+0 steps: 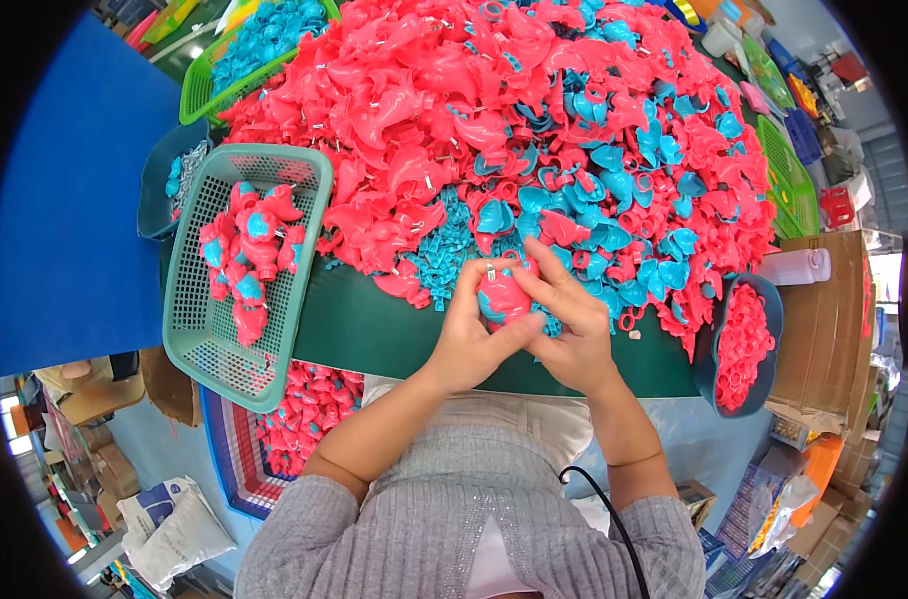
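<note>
Between my two hands, over the near edge of the green table (364, 324), is a rounded pink plastic piece with blue parts (504, 297). My left hand (471, 334) wraps its left side, and a small metallic bit shows at its top. My right hand (572, 324) closes on it from the right, fingertips and thumb against its surface. The fingers hide much of the piece. Just beyond my hands lies a heap of pink plastic parts (404, 110) mixed with blue cup-shaped parts (613, 185). Small blue pieces (444, 250) lie in a pile beside my left hand.
A grey-green basket (319, 185) at left holds several joined pink-and-blue pieces (249, 250). Behind it are a dark bin (154, 190) and a green basket (199, 85) of blue parts. A dark tub (708, 369) of pink rings stands right, by a cardboard box (818, 329). Below left sits a crate (229, 469).
</note>
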`<state>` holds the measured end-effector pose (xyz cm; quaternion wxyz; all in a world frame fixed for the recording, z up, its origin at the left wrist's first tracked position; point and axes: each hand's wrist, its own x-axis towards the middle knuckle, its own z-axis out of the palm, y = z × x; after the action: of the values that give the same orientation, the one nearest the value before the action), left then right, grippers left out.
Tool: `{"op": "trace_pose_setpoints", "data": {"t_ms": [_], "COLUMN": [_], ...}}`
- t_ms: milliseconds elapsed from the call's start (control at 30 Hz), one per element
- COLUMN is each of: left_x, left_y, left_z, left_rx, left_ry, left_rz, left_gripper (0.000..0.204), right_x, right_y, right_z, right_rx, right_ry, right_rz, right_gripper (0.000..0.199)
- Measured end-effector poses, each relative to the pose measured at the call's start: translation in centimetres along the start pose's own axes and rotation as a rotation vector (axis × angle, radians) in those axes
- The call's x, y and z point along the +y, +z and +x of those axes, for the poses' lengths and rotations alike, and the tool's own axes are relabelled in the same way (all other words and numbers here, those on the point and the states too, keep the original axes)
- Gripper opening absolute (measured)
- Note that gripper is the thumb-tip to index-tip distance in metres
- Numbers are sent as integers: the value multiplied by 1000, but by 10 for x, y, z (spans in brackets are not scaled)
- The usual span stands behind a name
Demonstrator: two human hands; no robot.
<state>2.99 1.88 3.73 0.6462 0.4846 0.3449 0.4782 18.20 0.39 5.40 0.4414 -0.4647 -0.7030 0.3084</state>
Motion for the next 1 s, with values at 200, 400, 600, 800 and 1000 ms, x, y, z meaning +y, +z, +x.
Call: {"op": "trace_pose_setpoints", "data": {"t_ms": [200, 400, 600, 800, 1000], "left_x": [-8, -46, -38, -31, -23], "left_y": [-5, -24, -52, -65, -59], "left_z": [-4, -29, -23, -15, 1], "left_rx": [-19, 39, 289, 355, 430], "left_ry": [-242, -206, -170, -117, -225], "left_rz": [-525, -347, -430, -452, -614], "left_gripper": [36, 29, 25, 30, 30], "right_x": [22, 29, 56, 87, 101], "right_y": [12, 47, 49, 15, 20], "right_z": [1, -14, 34, 94, 104], "right_rx": [92, 152, 330, 172, -71], "right_ry": [204, 525, -94, -53, 99], "right_rz": [645, 846, -369, -902, -1060], "right_gripper": [62, 26, 13, 8, 15]}}
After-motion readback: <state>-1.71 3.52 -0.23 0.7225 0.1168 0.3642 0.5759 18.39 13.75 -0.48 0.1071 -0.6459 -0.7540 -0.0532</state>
